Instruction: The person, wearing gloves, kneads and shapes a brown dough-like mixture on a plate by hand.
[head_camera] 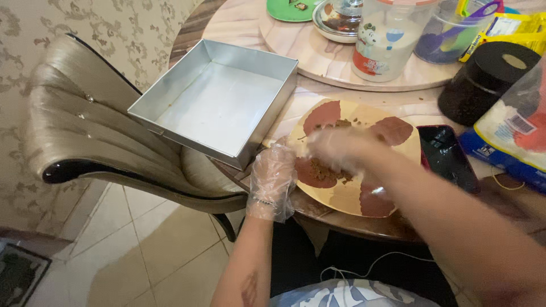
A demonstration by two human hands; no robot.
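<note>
A cream plate (351,196) with reddish-brown leaf patterns lies at the table's near edge, with brown crumbs (327,170) scattered on it. My left hand (272,179), in a clear plastic glove, grips the plate's left rim. My right hand (341,149), also gloved and motion-blurred, hovers over the middle of the plate among the crumbs; whether it holds anything cannot be made out. A square, empty metal baking pan (222,102) sits left of the plate, overhanging the table edge above a chair.
A dark phone (449,156) lies right of the plate. Behind it are a black roll (489,79), plastic bags (515,131), a white tub (387,40), a glass lidded dish (338,20) and a green plate (290,10) on a round turntable. A padded chair (85,131) stands at left over tiled floor.
</note>
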